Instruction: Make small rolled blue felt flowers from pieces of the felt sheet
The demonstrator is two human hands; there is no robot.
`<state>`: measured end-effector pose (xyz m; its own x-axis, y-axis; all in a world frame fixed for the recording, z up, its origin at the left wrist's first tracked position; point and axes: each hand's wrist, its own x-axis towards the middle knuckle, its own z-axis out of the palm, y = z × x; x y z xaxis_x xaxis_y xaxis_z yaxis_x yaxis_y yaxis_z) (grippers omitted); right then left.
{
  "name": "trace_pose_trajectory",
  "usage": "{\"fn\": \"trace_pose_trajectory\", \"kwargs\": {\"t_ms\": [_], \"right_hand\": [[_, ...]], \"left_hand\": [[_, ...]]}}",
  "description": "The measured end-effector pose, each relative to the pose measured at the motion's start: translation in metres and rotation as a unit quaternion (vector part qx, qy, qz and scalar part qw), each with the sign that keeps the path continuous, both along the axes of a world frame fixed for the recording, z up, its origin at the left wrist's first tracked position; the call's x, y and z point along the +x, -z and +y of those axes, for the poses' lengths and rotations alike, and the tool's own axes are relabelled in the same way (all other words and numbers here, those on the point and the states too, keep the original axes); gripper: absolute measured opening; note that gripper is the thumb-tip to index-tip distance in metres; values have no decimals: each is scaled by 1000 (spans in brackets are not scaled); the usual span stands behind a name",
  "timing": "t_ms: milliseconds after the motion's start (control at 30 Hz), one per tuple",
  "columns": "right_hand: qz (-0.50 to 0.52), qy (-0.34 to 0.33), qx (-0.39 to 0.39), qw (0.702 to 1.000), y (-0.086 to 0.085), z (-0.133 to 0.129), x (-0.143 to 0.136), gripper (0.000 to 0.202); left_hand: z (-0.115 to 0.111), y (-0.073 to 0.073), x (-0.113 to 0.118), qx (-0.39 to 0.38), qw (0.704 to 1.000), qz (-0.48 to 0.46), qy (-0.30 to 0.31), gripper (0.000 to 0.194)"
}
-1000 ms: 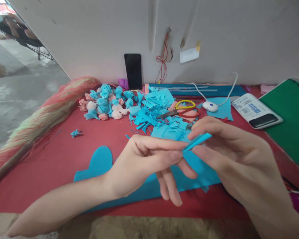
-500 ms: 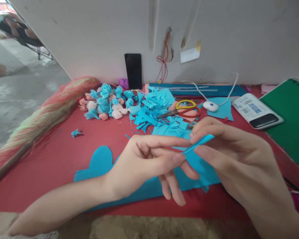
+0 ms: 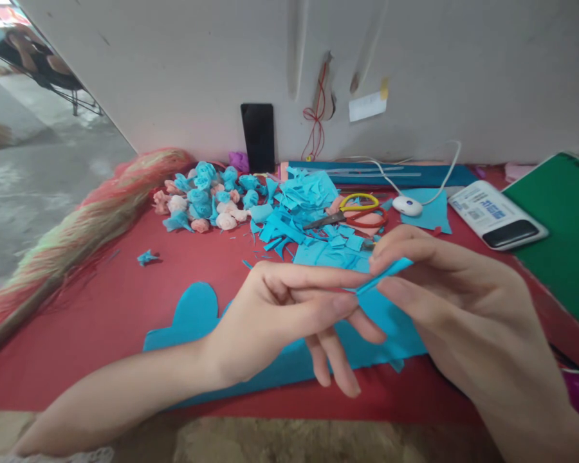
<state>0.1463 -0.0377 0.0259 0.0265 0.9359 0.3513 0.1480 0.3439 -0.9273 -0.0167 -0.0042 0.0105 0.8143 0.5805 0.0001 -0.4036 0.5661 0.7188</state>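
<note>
A narrow folded strip of blue crepe paper (image 3: 385, 276) is pinched between both hands above the table. The thumb and index finger of my left hand (image 3: 289, 305) close on its lower left end, while the other fingers hang loosely spread. On its upper right part, my right hand (image 3: 444, 296) grips with thumb and fingertips. Beneath the hands lies a large blue paper sheet (image 3: 265, 366) with a rounded lobe at its left. Behind them are cut blue paper pieces (image 3: 309, 193) and scissors (image 3: 361, 211) with one yellow and one red handle.
Blue and pink paper flowers (image 3: 202, 199) are heaped at the back left, near a leaning black phone (image 3: 259, 138). A small blue scrap (image 3: 147, 258) lies left. To the right are a white power bank (image 3: 499, 215) and a green board (image 3: 567, 238). Red-and-straw fringe (image 3: 91, 218) borders the left.
Both hands stay nearly in place. The fingers shift very slightly on the blue paper strip, with a little more of its left end showing.
</note>
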Motion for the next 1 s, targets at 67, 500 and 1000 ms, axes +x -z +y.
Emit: {"fn": "trace_pose_trajectory", "kwargs": {"t_ms": [67, 500, 1000], "right_hand": [[0, 4, 0, 1000, 1, 0, 1, 17], [-418, 338, -83, 839, 13, 3, 76, 18], [-484, 200, -282, 804, 121, 19, 172, 21]], "left_hand": [[0, 0, 0, -6, 1000, -1, -2, 22], [2, -9, -2, -62, 998, -7, -22, 16], [5, -10, 1, -50, 996, 35, -70, 12]]}}
